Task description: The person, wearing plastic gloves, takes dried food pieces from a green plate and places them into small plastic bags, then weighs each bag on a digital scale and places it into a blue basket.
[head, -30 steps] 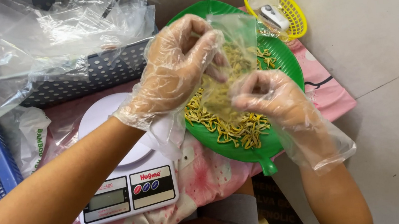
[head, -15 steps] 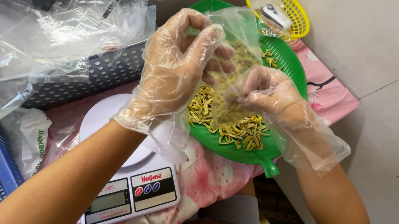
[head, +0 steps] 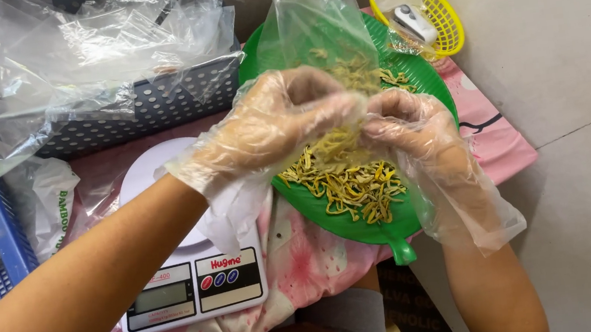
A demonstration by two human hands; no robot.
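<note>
With both gloved hands, my left hand point(head: 283, 126) and right hand point(head: 423, 148) have raised the clear bag point(head: 321, 33) higher above the green tray point(head: 399, 225), fingers pinched on its mouth, yellow strips point(head: 357, 185) now inside.

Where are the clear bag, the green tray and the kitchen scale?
clear bag point(head: 317, 26), head view, upper plastic wall.
green tray point(head: 425, 81), head view, bare right rim.
kitchen scale point(head: 166, 296), head view, its display panel.
</note>
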